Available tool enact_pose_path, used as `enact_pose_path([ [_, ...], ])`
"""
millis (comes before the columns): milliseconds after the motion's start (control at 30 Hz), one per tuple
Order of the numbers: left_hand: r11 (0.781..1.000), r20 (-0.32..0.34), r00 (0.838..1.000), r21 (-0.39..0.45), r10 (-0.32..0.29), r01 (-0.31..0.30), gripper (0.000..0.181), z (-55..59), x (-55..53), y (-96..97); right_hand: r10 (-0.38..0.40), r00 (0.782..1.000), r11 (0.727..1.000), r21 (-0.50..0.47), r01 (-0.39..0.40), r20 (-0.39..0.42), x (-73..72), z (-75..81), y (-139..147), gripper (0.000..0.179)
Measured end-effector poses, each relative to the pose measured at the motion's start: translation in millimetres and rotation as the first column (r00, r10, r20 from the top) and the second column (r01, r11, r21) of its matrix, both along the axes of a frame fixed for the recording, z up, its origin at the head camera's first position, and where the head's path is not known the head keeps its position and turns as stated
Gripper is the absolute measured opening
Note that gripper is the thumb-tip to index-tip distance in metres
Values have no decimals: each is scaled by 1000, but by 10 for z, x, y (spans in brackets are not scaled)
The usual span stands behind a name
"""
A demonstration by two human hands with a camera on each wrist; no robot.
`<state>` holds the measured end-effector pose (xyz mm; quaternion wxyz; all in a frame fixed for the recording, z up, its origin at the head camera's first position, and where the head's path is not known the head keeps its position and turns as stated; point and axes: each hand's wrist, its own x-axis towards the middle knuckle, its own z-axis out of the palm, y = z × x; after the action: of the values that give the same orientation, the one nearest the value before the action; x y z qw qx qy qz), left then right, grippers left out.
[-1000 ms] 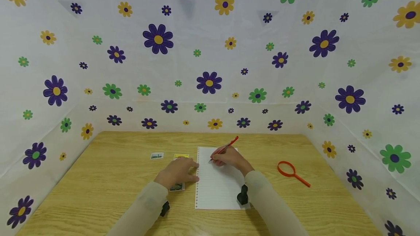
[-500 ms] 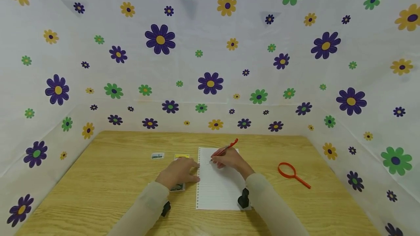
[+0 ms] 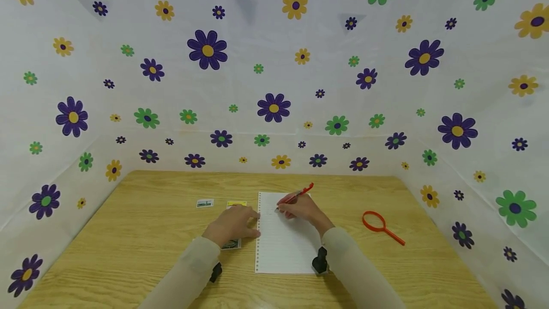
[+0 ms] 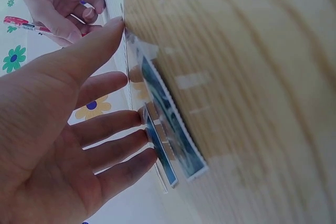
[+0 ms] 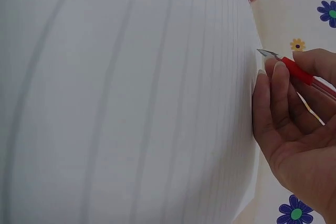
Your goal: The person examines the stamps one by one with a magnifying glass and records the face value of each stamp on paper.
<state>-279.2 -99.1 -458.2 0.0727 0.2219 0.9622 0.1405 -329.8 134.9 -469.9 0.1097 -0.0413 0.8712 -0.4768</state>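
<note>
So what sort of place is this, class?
Probably a screened-off writing space: a yellowish wood-grain table, white flower-printed sheeting around three sides, and lined white paper. The wider room isn't visible.

White cloth [image 3: 240, 80] printed with flowers [image 3: 273, 108] encloses a wood table [image 3: 150, 232] on three sides.
Straight beyond the grip [image 3: 299, 207] rises the back wall [image 3: 171, 94]; the left wall [image 3: 25, 175] and right wall [image 3: 484, 99] stand well out to either side of it. The flowers are purple, green and yellow. A crease [image 3: 240, 133] crosses low behind the grip. The table, its grain running crosswise, spreads below and around it. The light is soft, cooler high up, warmer near the table.
</note>
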Motion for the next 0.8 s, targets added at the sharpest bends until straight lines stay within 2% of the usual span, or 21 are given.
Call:
enact_pose_path([
  [267, 1000, -8, 1000, -5, -1, 1, 52, -23, -15, 0, -12, 1000, 1000, 6, 12, 1, 6, -17, -3, 20],
  [633, 1000, -11, 1000, -6, 1, -1, 52, -25, -18, 2, 32, 999, 999, 36, -33, 16, -12, 4, 10, 20],
  [800, 1000, -4, 1000, -12, 6, -6, 52, -17, -12, 7, 16, 1000, 1000, 18, -16, 11, -17, 2, 15, 18],
])
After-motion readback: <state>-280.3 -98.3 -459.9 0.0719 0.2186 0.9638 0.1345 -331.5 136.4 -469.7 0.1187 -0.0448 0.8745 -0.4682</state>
